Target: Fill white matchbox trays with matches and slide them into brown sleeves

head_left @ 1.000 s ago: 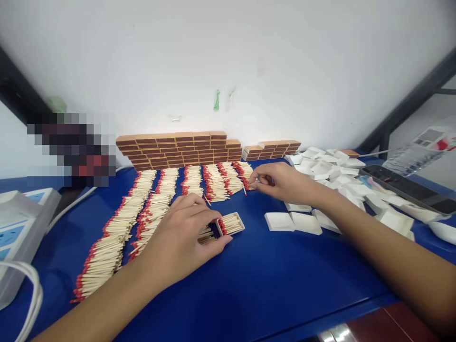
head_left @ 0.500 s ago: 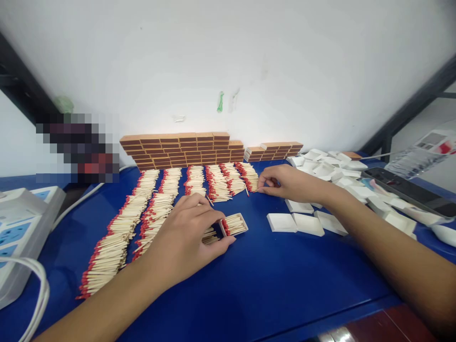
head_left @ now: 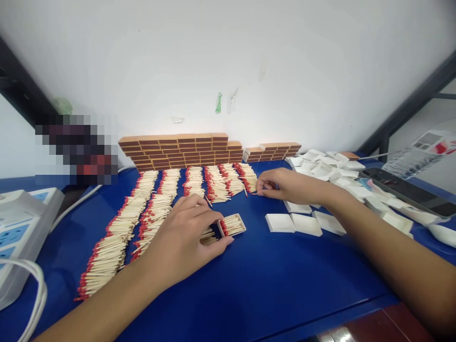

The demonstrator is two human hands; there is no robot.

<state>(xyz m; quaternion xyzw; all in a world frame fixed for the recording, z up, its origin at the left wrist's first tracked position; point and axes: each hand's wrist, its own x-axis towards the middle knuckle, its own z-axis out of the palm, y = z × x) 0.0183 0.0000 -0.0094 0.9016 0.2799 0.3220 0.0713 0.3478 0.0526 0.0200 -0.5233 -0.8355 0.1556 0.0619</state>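
Observation:
My left hand (head_left: 188, 225) is closed around the end of a small white matchbox tray (head_left: 243, 222), thumb on the near side and fingers on the far side. Red-headed matches (head_left: 233, 225) lie inside it, heads toward my palm. Beyond it to the right, my right hand (head_left: 280, 184) pinches a single match (head_left: 254, 193), whose head pokes out past the fingertips. That hand is beside the rightmost pile of matches (head_left: 246, 176). More matches (head_left: 153, 216) lie in long rows to the left, partly hidden by my left hand and forearm.
Brown matchboxes (head_left: 178, 151) are stacked along the wall, with a shorter stack (head_left: 274, 152) to their right. White trays (head_left: 280, 222) lie near my right forearm, and others (head_left: 320, 168) are heaped behind it. A phone (head_left: 409, 190), plastic bottle (head_left: 409, 154) and power strip (head_left: 32, 213) flank the blue table (head_left: 249, 289).
My right fingertips have shifted slightly, and a match now shows between them, apart from the pile. My left hand keeps its hold on the tray. The view has moved very slightly.

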